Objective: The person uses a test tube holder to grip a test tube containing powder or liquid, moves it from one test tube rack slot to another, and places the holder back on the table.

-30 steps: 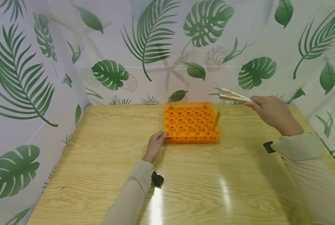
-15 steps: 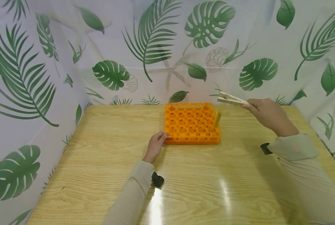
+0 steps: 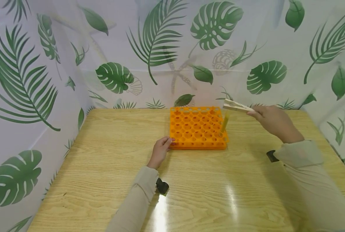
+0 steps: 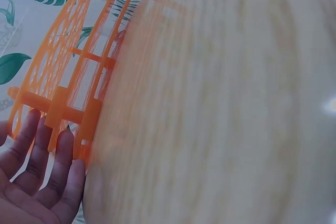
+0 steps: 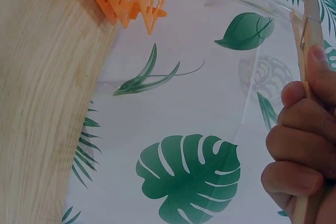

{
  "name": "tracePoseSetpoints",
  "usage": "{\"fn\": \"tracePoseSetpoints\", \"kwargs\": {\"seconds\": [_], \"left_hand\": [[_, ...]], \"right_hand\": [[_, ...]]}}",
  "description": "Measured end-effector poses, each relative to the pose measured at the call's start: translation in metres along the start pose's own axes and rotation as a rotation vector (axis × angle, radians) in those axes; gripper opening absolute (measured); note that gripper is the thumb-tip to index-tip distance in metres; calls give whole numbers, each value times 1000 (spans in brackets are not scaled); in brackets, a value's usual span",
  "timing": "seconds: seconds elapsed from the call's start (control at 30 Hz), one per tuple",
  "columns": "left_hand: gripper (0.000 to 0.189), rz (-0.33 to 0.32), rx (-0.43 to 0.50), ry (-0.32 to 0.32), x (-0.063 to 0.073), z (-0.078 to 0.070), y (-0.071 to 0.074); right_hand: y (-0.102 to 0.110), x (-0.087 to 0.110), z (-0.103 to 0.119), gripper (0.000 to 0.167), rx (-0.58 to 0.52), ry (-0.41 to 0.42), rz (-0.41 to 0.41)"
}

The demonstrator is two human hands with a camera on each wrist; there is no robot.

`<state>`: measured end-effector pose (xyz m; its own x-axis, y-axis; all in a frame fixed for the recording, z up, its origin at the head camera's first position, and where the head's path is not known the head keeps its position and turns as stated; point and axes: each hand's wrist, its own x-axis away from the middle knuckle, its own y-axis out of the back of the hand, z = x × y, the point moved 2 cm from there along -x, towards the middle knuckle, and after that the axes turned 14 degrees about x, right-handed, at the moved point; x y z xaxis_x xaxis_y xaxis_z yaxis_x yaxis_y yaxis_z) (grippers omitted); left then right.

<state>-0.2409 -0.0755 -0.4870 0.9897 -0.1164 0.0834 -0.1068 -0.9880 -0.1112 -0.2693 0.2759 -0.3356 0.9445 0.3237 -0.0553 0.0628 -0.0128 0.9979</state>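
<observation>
An orange test tube rack (image 3: pixel 198 148) stands toward the back of the table. My left hand (image 3: pixel 160 148) grips its near left corner, thumb on top; in the left wrist view, fingers (image 4: pixel 63 153) lie against the rack's end. One glass test tube (image 3: pixel 224 123) with yellow liquid leans slightly in a hole at the rack's right side. My right hand (image 3: pixel 275 120) holds a wooden test tube clamp (image 3: pixel 238 105) by its handle, fingers curled round it. In the right wrist view, the clear upper end of the tube reaches the jaws of the clamp (image 5: pixel 311 17).
The rack's other holes show no tubes. Behind the wooden table (image 3: pixel 108 193) rises a white backdrop (image 3: pixel 163 93) with green leaf prints, close beyond the rack. Both wrists carry small black camera mounts.
My right hand and the clamp have come down and slightly left, closer to the rack. The left hand has stayed on the rack's corner, and the rack stands where it was.
</observation>
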Motion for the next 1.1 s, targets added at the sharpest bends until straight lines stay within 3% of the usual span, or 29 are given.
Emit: {"fn": "tracePoseSetpoints", "kwargs": {"seconds": [0.27, 0.67, 1.1], "left_hand": [[36, -27, -30, -17, 1, 3, 0], [35, 17, -15, -16, 0, 5, 2], [36, -29, -27, -30, 0, 7, 1]], "right_hand": [[-7, 1, 0, 54, -11, -20, 43], [-12, 4, 1, 52, -12, -3, 17], [-18, 1, 0, 55, -8, 2, 36]]}}
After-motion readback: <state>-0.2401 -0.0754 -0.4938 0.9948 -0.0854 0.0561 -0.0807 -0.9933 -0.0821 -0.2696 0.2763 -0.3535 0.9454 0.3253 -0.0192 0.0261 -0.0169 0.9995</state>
